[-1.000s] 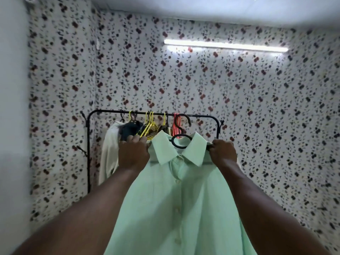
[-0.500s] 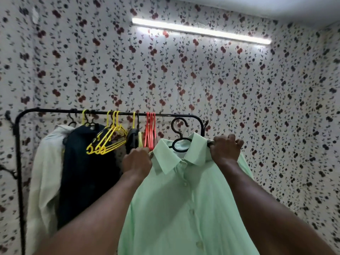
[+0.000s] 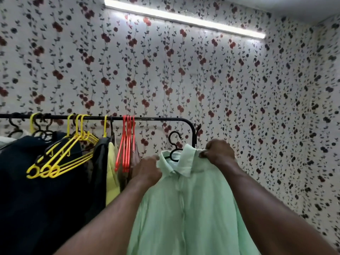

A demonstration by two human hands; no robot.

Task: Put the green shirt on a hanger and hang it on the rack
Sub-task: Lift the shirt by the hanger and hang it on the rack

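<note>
Clutching the shirt's shoulder beside the collar, the left hand [image 3: 147, 170] shows its back to the camera, forearm reaching up from below. Between the hands the green shirt [image 3: 184, 208] hangs on a black hanger [image 3: 173, 142], whose hook sits just under the rack [image 3: 156, 118] rail, not yet over it. The right hand [image 3: 219, 153], raised slightly higher, pinches the other shoulder with curled fingers

Both bare forearms reach up and forward, the left arm entering from 7 o'clock and the right from 4 o'clock. The left hand [image 3: 147, 170] shows its back, fingers curled onto one shoulder of the green shirt [image 3: 184, 208]. The right hand [image 3: 219, 153], toward 2 o'clock from the left, pinches the other shoulder with bent knuckles.
</note>
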